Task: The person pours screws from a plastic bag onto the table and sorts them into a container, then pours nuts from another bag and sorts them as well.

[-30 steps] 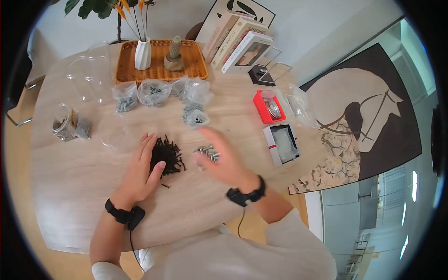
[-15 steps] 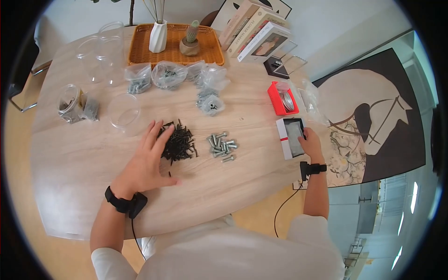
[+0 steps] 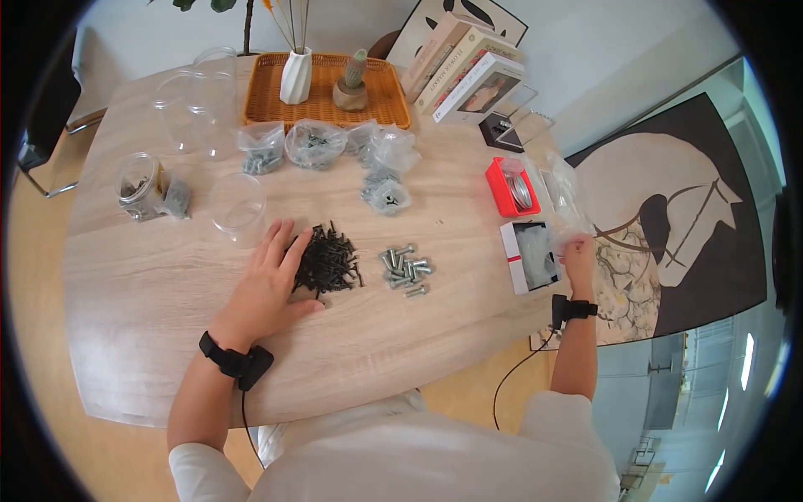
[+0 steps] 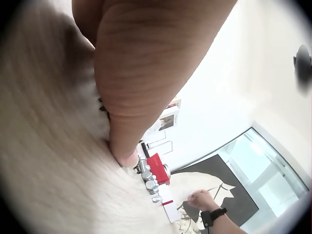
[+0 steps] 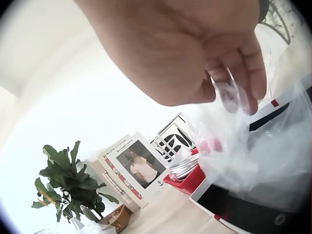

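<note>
My left hand [image 3: 261, 293] rests on the table with fingers straight, its fingertips at the left side of a pile of black screws [image 3: 329, 263]. In the left wrist view the thumb [image 4: 126, 157] lies against the tabletop. Over at the right, my right hand [image 3: 580, 263] pinches a clear plastic bag [image 5: 222, 151] between thumb and fingers, beside a white box [image 3: 513, 266] with a dark inside. More clear plastic [image 3: 537, 253] fills that box. Between the hands lies a small heap of silver hex bolts [image 3: 405, 268].
Bags of hardware [image 3: 314, 144] line the front of a wicker tray [image 3: 385, 88]. A red basket [image 3: 500, 194] holds silver rings behind the box. At left stand a jar [image 3: 140, 188], clear round containers [image 3: 238, 205] and a small bag [image 3: 177, 199]. A horse picture [image 3: 711, 167] leans at right.
My right hand has gone from above the silver bolts to the white box, then slightly right, and now holds a plastic bag. My left hand has stayed by the black screws, its thumb moving away from them.
</note>
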Demonstrator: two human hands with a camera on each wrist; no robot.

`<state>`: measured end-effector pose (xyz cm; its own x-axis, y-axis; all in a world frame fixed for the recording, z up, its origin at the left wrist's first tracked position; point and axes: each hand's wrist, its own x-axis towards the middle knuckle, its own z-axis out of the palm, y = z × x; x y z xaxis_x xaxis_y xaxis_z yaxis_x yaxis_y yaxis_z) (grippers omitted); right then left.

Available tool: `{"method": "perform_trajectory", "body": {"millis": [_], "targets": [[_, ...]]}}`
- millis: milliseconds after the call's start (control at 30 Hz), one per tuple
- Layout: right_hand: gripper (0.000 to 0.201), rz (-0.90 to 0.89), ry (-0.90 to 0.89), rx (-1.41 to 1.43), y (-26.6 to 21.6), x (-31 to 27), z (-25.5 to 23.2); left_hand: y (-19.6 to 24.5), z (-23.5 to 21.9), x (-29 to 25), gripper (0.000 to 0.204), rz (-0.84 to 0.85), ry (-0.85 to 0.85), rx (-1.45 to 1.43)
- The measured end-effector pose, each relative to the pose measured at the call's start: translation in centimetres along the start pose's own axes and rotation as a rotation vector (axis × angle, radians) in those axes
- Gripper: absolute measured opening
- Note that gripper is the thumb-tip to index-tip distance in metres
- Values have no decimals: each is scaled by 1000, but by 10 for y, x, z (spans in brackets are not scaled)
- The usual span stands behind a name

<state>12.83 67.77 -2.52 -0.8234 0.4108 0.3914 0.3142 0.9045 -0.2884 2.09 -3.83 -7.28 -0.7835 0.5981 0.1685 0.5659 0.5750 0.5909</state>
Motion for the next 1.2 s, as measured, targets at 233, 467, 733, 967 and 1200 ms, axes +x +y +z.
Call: {"method": "perform_trajectory", "body": {"millis": [233,467,733,967,1200], "targets": [[26,229,118,655,-140,-18,-11,4,-5,0,118,5,-14,-17],[28,105,-159,959,-291,-85,39,9,-6,4,104,72,90,-34],[30,55,-342,1180,-369,-125,56,61,-20,18,51,113,23,-510],[37,56,-436,1200,-388,-177,67,80,1,4,34,4,17,-712],[37,145,-465,1244,-384,-178,69,71,9,-3,26,50,21,-533]]}}
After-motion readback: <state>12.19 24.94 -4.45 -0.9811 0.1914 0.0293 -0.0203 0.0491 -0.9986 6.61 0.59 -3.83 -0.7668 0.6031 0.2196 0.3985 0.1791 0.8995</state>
